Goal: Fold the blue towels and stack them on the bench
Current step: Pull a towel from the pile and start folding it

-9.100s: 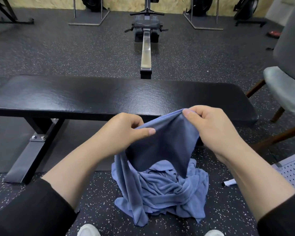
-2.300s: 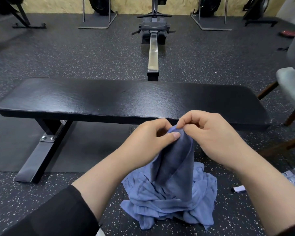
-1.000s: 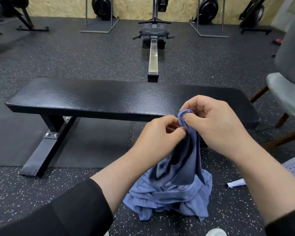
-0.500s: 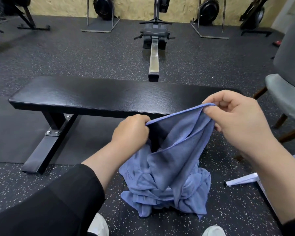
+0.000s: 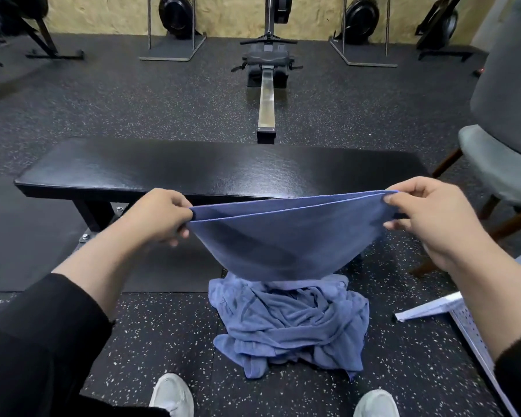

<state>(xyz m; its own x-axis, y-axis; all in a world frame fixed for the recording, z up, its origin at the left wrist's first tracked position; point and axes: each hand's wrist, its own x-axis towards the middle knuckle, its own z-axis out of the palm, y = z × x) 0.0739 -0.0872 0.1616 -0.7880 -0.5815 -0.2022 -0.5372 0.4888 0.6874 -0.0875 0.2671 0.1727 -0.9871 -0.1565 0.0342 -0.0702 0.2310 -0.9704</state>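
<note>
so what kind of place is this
Most likely a gym: a flat black padded bench stands on speckled black rubber flooring, a rowing machine with a long metal rail lies beyond it, and more black flywheel machines line the far wall.

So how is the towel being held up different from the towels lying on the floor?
The held towel is stretched taut between the left hand and right hand, doubled with two edges aligned; the floor pile is crumpled and tangled. The held towel hangs in the air by the bench; the floor pile rests on the ground. Both are blue.
</note>
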